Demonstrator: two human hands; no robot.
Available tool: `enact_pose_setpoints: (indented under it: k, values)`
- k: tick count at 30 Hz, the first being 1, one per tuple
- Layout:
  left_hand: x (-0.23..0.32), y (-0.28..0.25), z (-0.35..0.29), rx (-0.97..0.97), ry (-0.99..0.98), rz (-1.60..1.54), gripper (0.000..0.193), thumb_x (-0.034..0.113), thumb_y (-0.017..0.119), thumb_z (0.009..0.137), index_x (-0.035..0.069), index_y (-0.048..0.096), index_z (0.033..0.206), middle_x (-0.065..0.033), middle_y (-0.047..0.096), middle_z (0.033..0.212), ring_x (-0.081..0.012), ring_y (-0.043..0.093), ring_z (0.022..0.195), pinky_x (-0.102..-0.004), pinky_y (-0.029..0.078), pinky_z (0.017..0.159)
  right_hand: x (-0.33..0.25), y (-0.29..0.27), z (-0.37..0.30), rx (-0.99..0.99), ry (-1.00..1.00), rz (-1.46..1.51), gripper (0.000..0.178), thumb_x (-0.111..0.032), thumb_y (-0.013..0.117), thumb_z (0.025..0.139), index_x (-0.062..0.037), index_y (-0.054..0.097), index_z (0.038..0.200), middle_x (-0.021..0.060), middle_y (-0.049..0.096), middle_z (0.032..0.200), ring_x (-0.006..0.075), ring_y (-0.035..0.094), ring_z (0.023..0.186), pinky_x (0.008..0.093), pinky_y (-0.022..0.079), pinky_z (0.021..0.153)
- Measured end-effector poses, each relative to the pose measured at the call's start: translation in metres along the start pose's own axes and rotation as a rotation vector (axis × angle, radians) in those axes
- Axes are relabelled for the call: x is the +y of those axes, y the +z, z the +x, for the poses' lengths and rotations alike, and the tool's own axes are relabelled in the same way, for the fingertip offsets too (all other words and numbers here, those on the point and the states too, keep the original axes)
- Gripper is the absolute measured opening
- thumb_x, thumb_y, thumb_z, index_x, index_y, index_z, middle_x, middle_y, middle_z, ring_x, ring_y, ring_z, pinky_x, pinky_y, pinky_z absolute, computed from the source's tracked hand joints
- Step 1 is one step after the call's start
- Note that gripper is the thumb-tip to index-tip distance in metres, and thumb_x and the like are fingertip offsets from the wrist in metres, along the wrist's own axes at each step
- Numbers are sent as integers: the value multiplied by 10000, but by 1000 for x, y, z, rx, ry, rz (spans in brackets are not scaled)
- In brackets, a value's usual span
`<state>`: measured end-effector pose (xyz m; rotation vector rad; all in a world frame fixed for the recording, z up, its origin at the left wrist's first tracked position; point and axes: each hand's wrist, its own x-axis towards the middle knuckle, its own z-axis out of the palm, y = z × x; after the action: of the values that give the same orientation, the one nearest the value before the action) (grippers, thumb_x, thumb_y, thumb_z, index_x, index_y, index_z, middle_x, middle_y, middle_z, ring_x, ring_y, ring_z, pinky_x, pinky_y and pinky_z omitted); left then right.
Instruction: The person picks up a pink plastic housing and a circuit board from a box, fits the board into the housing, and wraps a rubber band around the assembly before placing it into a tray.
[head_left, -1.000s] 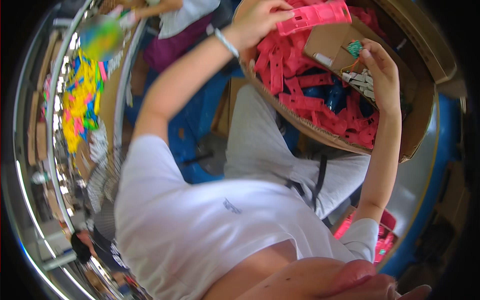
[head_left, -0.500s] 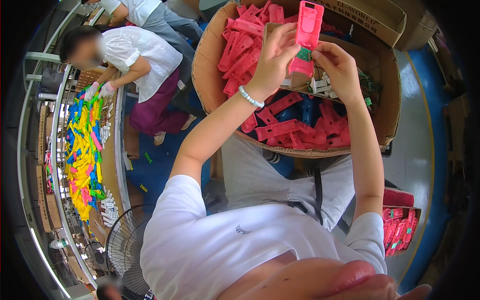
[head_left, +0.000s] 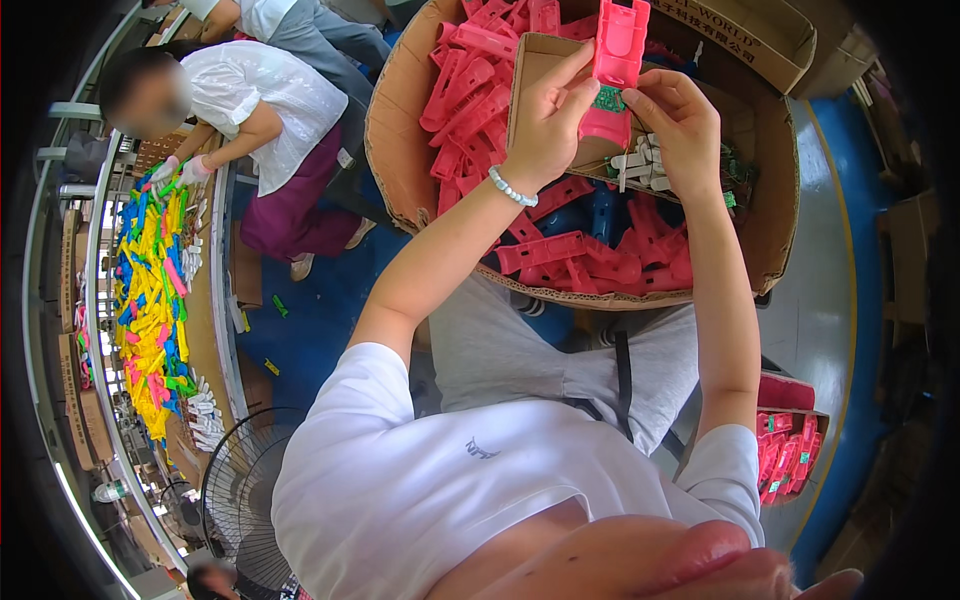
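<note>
My left hand is closed round the left side of a long pink plastic housing half, held upright above a big cardboard box. A small green circuit board lies across the lower part of the housing. At the board's right edge, the thumb and fingers of my right hand are pinched together; whether they also grip the housing is hard to see. Below my hands, white plastic pieces and more boards with thin wires sit in an inner carton. Loose pink housings are heaped around it.
The large box stands before my knees. At my right is a smaller box of pink housings with boards. A black fan stands at my left, near a bench with colourful plastic parts, where a gloved co-worker works.
The view has shifted slightly, moving the bench and co-worker leftward in the picture. My right thumb has moved up a little along the board's edge. Both hands keep their hold.
</note>
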<state>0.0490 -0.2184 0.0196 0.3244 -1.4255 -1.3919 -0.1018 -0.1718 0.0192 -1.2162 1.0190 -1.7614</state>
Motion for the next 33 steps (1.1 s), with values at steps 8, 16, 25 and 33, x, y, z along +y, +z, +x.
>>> enact_pose_setpoints:
  k: [8, 16, 25, 33]
  values:
    - [-8, 3, -5, 81, 26, 88, 410, 70, 528, 968, -66, 480, 1352, -146, 574, 1315, -165, 560, 1181, -291, 430, 1018, 7, -4, -1, 19, 51, 11, 169, -28, 709, 861, 33, 630, 997, 66, 678, 910, 94, 634, 843, 225, 524, 752]
    - [-1, 6, -6, 92, 17, 177, 411, 60, 540, 965, -74, 476, 1349, -157, 570, 1311, -167, 561, 1172, -288, 435, 1016, 8, -2, 1, -2, 64, -35, 176, -13, 691, 868, 40, 629, 1023, 67, 676, 913, 112, 643, 853, 245, 539, 795]
    - [-3, 4, -8, 119, 15, 92, 398, 44, 534, 961, -72, 489, 1340, -151, 553, 1324, -169, 555, 1182, -290, 449, 998, 4, 1, -2, 10, 64, -35, 162, 35, 672, 866, 42, 616, 1019, 79, 673, 938, 116, 646, 872, 243, 541, 780]
    - [6, -1, 2, -69, -231, -439, 427, 104, 463, 993, 40, 395, 1410, -112, 584, 1237, -186, 598, 1091, -340, 505, 924, 16, -7, 6, -48, 141, 240, 117, -8, 663, 891, 29, 611, 990, 95, 680, 964, 131, 656, 884, 259, 550, 788]
